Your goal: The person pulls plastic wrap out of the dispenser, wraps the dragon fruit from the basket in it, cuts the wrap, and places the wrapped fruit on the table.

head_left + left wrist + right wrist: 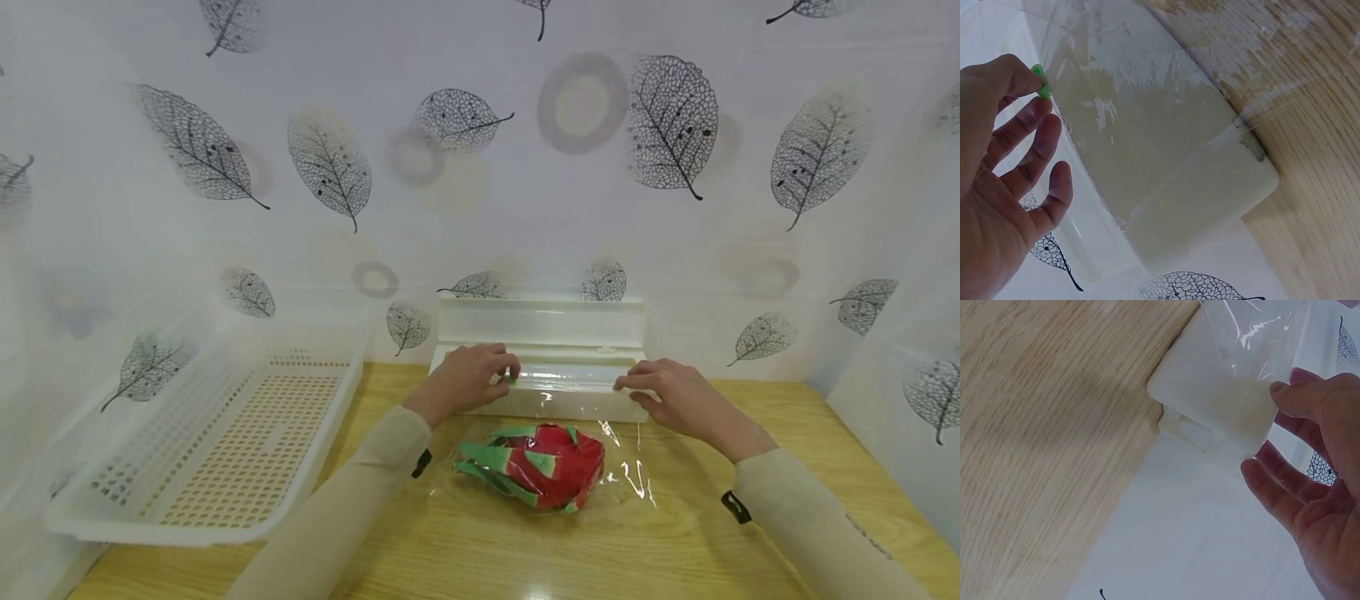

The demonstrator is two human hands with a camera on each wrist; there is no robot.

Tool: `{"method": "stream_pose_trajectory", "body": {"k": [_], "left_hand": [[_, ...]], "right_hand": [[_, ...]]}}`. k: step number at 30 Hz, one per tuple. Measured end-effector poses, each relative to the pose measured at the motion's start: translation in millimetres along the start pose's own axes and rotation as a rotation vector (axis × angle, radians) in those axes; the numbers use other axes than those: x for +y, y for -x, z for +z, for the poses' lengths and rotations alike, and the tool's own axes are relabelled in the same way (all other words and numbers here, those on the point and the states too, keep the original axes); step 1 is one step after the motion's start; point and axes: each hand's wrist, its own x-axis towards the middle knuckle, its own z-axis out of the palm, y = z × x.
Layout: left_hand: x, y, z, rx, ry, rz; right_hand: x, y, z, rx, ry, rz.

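A white cling film dispenser [570, 407] stands against the back with its lid [540, 322] raised and a clear roll [566, 375] inside. My left hand [467, 379] pinches a small green slider [1041, 81] between thumb and index finger at the dispenser's front top edge; its other fingers are spread and bent. At the right end, my right hand [678, 398] holds the dispenser's edge, thumb [1291, 397] over the film and fingers behind. Clear film [1116, 106] runs down the front wall onto the table. It covers a red and green dragon fruit [562, 467] lying before the dispenser.
A white perforated plastic basket [318, 467] stands at the left on the wood-grain table [480, 558]. Behind the dispenser hangs a pale sheet [480, 217] printed with leaves; it also encloses both sides.
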Motion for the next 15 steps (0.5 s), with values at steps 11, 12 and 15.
{"method": "stream_pose_trajectory", "body": {"k": [11,12,15], "left_hand": [[-0.7,1.9,0.7,0.018,-0.004,0.000],[-0.6,2.1,0.5,0.017,-0.004,-0.002],[-0.4,2.6,-0.5,0.015,-0.002,-0.008]], "right_hand": [[-1.4,0.8,-0.8,-0.010,0.002,0.019],[-1.4,0.7,-0.7,-0.009,0.003,0.019],[-1.2,0.5,-0.7,-0.009,0.002,0.021]]}}
